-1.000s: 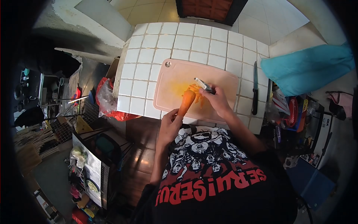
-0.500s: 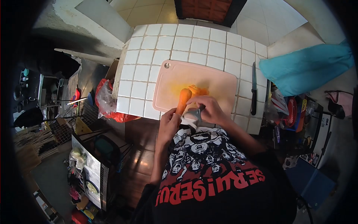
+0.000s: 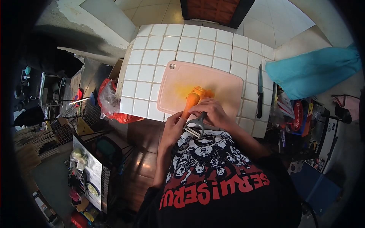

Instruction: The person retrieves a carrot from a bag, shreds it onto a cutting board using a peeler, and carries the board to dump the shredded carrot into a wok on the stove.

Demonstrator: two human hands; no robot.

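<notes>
My left hand (image 3: 173,126) is closed around the lower end of an orange carrot (image 3: 192,100), which tilts up over the near edge of a pink cutting board (image 3: 224,78). In my right hand (image 3: 214,113) is a grey vegetable peeler (image 3: 195,125), its blade end pointing down toward my shirt. The fingertips of that hand are close against the carrot's side; whether they touch it I cannot tell. Orange peelings (image 3: 208,93) lie on the board just past the carrot's upper end, amid a yellowish stain.
A black-handled knife (image 3: 259,100) lies on the white tiled counter (image 3: 148,57), right of the board. A turquoise cloth (image 3: 311,70) hangs at the right edge. Red and clear plastic bags (image 3: 110,100) hang off the left side.
The peeler has turned and dropped lower, its blade end now plainly visible. My right fingers have shifted toward the carrot, and my left hand still holds it.
</notes>
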